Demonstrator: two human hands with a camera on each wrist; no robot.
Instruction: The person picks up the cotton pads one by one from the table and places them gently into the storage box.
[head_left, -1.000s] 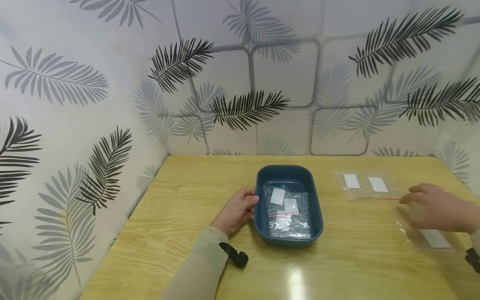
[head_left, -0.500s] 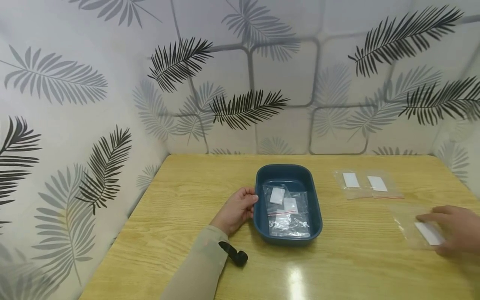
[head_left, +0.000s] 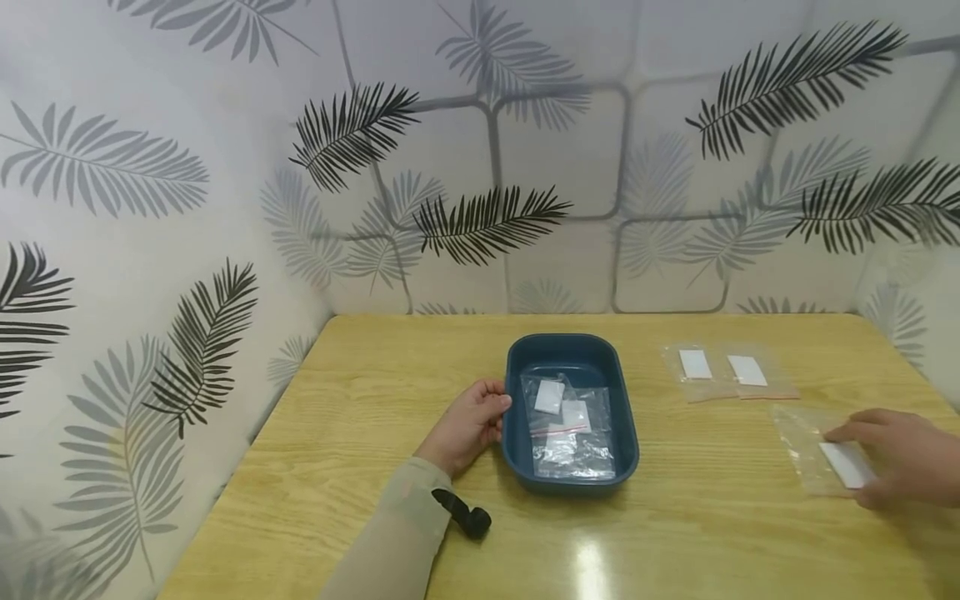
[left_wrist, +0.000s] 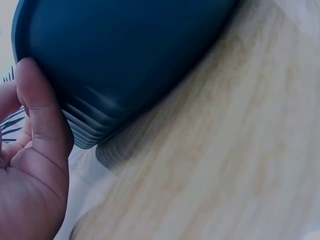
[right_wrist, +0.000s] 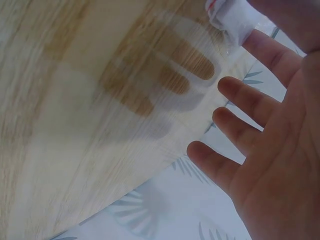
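My left hand [head_left: 468,425] holds the left side of a dark blue plastic bin [head_left: 630,417]; in the left wrist view the thumb [left_wrist: 37,100] lies along its wall near the rim. Inside the bin lie several clear zip bags [head_left: 573,458] with white pieces in them. At the table's right, my right hand [head_left: 903,458] pinches the edge of a clear zip bag [head_left: 802,454] holding a white rectangular piece [head_left: 847,464]. In the right wrist view, the crumpled bag [right_wrist: 232,22] sits between thumb and index finger, while the other fingers are spread.
Two more clear zip bags [head_left: 708,387] with white pieces and red seal strips lie side by side at the back right of the wooden table [head_left: 360,375]. A leaf-patterned wall [head_left: 457,275] stands behind and to the left.
My right hand has come down from above the near zip bag, drawn back to the right, and now pinches that bag's edge. The left hand stays on the bin.
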